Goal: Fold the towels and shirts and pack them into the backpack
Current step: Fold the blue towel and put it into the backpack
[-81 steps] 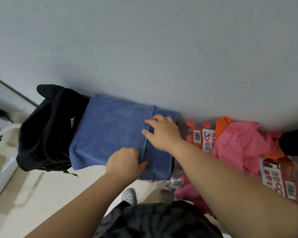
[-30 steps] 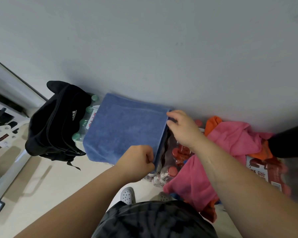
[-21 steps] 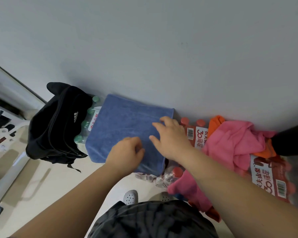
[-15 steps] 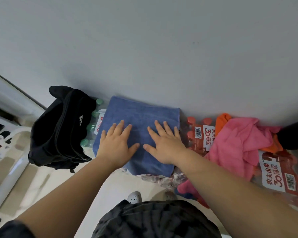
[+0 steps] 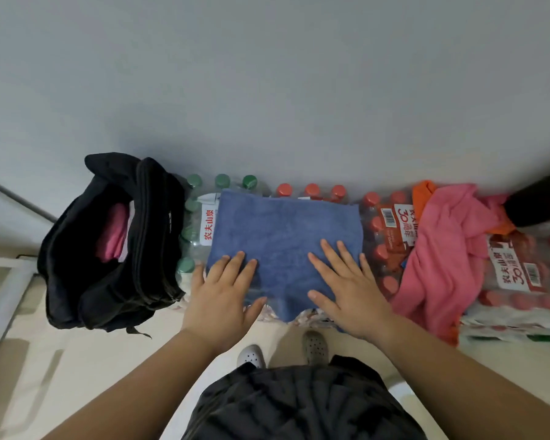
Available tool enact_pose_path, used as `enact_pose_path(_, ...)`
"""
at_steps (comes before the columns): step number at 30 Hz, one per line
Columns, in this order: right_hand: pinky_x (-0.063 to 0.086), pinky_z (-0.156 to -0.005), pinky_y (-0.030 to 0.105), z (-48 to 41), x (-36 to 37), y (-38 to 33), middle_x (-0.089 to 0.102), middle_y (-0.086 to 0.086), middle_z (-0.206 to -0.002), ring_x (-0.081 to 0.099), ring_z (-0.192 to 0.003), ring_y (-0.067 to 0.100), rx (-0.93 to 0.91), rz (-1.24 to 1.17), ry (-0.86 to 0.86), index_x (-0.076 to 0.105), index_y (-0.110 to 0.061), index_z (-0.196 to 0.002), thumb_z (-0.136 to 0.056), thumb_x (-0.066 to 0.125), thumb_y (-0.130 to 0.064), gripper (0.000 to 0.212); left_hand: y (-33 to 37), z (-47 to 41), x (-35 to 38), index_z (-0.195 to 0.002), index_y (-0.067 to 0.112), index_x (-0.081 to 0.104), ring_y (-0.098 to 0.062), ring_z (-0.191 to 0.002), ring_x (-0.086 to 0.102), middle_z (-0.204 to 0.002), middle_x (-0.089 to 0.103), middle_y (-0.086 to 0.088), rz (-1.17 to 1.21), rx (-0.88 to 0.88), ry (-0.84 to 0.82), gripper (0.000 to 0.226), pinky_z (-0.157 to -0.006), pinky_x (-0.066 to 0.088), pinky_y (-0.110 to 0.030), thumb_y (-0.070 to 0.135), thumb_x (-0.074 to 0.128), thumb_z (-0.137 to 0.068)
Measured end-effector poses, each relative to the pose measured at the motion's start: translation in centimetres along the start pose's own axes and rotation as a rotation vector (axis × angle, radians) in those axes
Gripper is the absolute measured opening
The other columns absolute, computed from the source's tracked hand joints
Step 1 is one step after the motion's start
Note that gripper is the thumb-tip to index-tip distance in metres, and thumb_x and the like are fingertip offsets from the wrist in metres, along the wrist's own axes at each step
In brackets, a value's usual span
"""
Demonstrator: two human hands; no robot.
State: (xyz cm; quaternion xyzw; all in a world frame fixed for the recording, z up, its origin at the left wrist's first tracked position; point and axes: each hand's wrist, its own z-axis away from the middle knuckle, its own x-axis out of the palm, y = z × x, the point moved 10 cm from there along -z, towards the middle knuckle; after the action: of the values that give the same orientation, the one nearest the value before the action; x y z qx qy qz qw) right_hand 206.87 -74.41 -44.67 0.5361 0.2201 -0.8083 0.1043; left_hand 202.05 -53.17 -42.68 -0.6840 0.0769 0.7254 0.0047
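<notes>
Blue folded towel [image 5: 280,236] at frame centre is pressed flat by the left hand [image 5: 221,300] and right hand [image 5: 346,290], both spread open; the black backpack [image 5: 108,246] is seen at left.

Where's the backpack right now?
The backpack sits open at the left of the head view, against the wall, beside the green-capped bottles.

Both hands, left hand [image 5: 220,295] and right hand [image 5: 350,289], have spread apart, flattening the blue towel [image 5: 283,230].

A plain pale grey wall [image 5: 267,90] fills the far side under soft, even light. Near it lies a cream floor [image 5: 77,369], with a white frame [image 5: 0,309] at far left.
</notes>
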Motion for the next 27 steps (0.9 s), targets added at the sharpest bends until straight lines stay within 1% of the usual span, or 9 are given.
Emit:
enact_pose_path(4,-0.006,-0.124,0.046,2.2,0.2,-0.6,-0.012,-0.02,-0.164,-0.018,-0.152,0.009,0.003,-0.026,0.048,0.01,-0.043,-0.158,-0.094,0.019,-0.071,0.07,0.0,0.5,-1.9,-0.139,0.022,0.053,-0.026,-0.11,0.058,-0.127,0.062,0.002,0.045,0.105,0.101,0.063,-0.096,0.042,-0.053,0.06,0.045,-0.089)
enact_pose_path(6,0.001,-0.125,0.045,2.6,-0.6,-0.8,0.008,-0.019,-0.165,0.0,-0.154,0.009,0.008,-0.069,0.089,0.026,-0.039,-0.156,-0.095,0.023,-0.068,0.067,-0.2,0.3,-2.2,-0.138,0.023,0.052,-0.026,-0.099,0.059,-0.111,0.066,0.004,0.08,0.111,0.093,0.06,-0.086,0.044,-0.046,0.056,0.045,-0.089)
enact_pose_path(8,0.022,-0.121,0.047,2.5,-2.4,-0.6,0.04,-0.012,-0.156,0.032,-0.146,0.015,0.025,-0.1,0.197,0.045,-0.032,-0.148,-0.096,0.03,-0.065,0.063,-0.7,-0.4,-2.5,-0.133,0.023,0.053,-0.027,-0.091,0.06,-0.096,0.067,0.004,0.131,0.095,0.088,0.053,-0.078,0.046,-0.042,0.051,0.045,-0.089)
enact_pose_path(10,0.038,-0.109,0.046,1.8,-4.6,0.4,0.058,-0.004,-0.139,0.05,-0.129,0.021,0.069,-0.134,0.317,0.057,-0.023,-0.137,-0.096,0.037,-0.059,0.058,-1.3,-1.5,-3.1,-0.124,0.021,0.057,-0.029,-0.086,0.059,-0.092,0.064,0.001,0.166,0.086,0.1,0.045,-0.073,0.047,-0.04,0.045,0.045,-0.088)
enact_pose_path(15,0.042,-0.105,0.047,-2.3,-9.2,4.8,0.062,0.009,-0.133,0.055,-0.121,0.032,0.225,-0.135,0.39,0.06,-0.013,-0.133,-0.096,0.043,-0.041,0.049,-3.4,-6.8,-5.2,-0.108,0.013,0.064,-0.038,-0.088,0.058,-0.097,0.062,-0.011,0.172,-0.007,0.138,0.026,-0.073,0.051,-0.045,0.028,0.065,-0.086)
enact_pose_path(17,0.041,-0.107,0.047,-4.4,-9.8,5.9,0.061,0.011,-0.135,0.054,-0.123,0.035,0.242,-0.114,0.323,0.059,-0.012,-0.136,-0.098,0.047,-0.035,0.046,-4.3,-9.2,-5.9,-0.115,0.013,0.065,-0.041,-0.098,0.057,-0.109,0.061,-0.014,0.16,-0.054,0.123,0.03,-0.08,0.05,-0.048,0.028,0.064,-0.088)
enact_pose_path(21,0.045,-0.1,0.041,-7.5,-9.7,7.3,0.065,0.006,-0.13,0.056,-0.119,0.032,0.26,-0.063,0.199,0.064,-0.018,-0.129,-0.096,0.059,-0.028,0.035,-6.1,-12.7,-4.4,-0.137,0.021,0.056,-0.037,-0.117,0.047,-0.134,0.053,-0.008,0.121,-0.159,-0.084,0.042,-0.095,0.045,-0.047,0.032,0.053,-0.096)
enact_pose_path(23,0.048,-0.096,0.04,-8.1,-9.4,7.8,0.067,0.004,-0.123,0.059,-0.114,0.03,0.272,-0.045,0.167,0.063,-0.022,-0.125,-0.092,0.064,-0.033,0.035,-6.4,-13.4,-3.5,-0.131,0.019,0.059,-0.036,-0.117,0.047,-0.131,0.053,-0.008,0.071,-0.164,-0.152,0.038,-0.095,0.045,-0.046,0.034,0.053,-0.096)
enact_pose_path(27,0.051,-0.091,0.041,-8.3,-9.3,8.7,0.071,0.003,-0.111,0.064,-0.104,0.028,0.262,-0.087,0.181,0.063,-0.026,-0.118,-0.087,0.071,-0.037,0.034,-6.7,-13.8,-3.5,-0.105,0.015,0.066,-0.037,-0.109,0.049,-0.113,0.056,-0.009,0.099,-0.18,-0.133,0.021,-0.089,0.046,-0.044,0.029,0.061,-0.091)
